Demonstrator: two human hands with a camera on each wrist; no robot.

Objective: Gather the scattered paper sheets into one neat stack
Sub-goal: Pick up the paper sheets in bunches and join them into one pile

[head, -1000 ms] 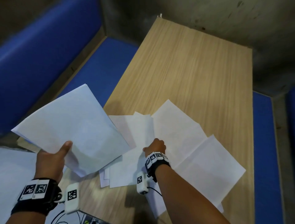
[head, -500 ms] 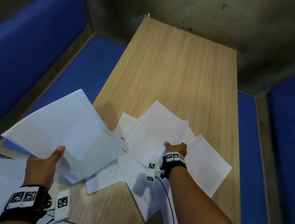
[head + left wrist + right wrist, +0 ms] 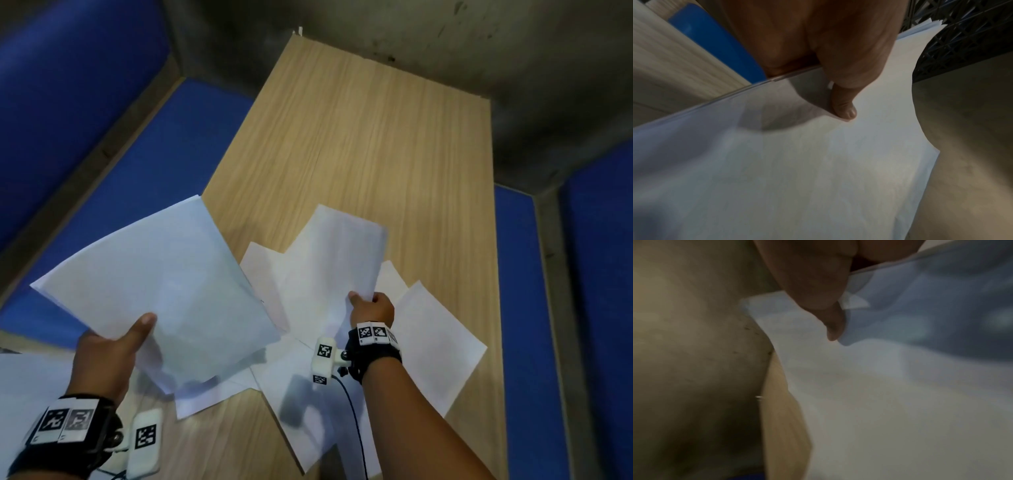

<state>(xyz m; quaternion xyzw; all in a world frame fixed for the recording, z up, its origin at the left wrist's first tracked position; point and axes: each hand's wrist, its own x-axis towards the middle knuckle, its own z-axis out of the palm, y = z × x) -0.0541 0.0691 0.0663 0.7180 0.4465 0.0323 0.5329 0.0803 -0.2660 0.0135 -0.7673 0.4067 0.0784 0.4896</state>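
Observation:
My left hand (image 3: pixel 113 346) holds a stack of white paper sheets (image 3: pixel 161 287) in the air over the table's left edge, thumb (image 3: pixel 844 107) on top and fingers hidden beneath. My right hand (image 3: pixel 371 308) pinches the near corner of one white sheet (image 3: pixel 339 253) and holds it raised above the table. In the right wrist view that lifted sheet (image 3: pixel 879 394) fills the frame under the thumb (image 3: pixel 832 324). Several more white sheets (image 3: pixel 435 342) lie fanned and overlapping on the wooden table (image 3: pixel 359 137) under and around my right hand.
Blue padded benches (image 3: pixel 144 164) run along the left and the right (image 3: pixel 520 308) of the table. A grey concrete wall (image 3: pixel 445 34) stands behind its far end. More white paper (image 3: pixel 24 377) lies at the lower left by my left wrist.
My right hand went from resting on the spread sheets to pinching one sheet's corner and lifting it, moving right. The left hand kept its stack aloft, raised slightly.

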